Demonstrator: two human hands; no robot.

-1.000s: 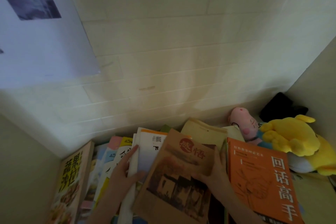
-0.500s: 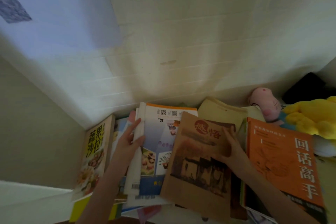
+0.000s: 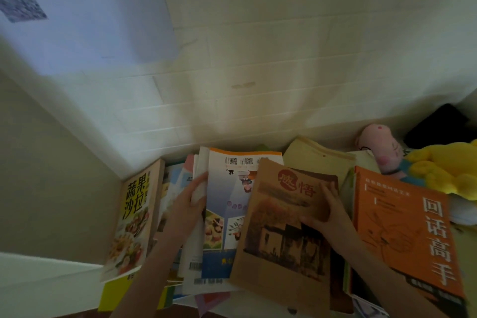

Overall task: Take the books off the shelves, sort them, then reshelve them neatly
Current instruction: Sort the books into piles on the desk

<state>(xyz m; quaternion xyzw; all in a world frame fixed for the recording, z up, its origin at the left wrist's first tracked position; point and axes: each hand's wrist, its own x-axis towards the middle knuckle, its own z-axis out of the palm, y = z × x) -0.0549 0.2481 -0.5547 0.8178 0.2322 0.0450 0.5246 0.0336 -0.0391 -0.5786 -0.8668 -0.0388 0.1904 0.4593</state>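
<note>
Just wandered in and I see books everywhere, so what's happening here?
A person is going through a row of leaning books. The left hand grips the edge of a white-and-blue book, while the right hand holds a brown book by its right side. A salad cookbook leans at the far left, an orange book at the right, with a yellow plush toy beyond it.

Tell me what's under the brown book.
A blue-and-white book pokes out left of the brown book, a darker cover at its upper right; the rest underneath is covered.
</note>
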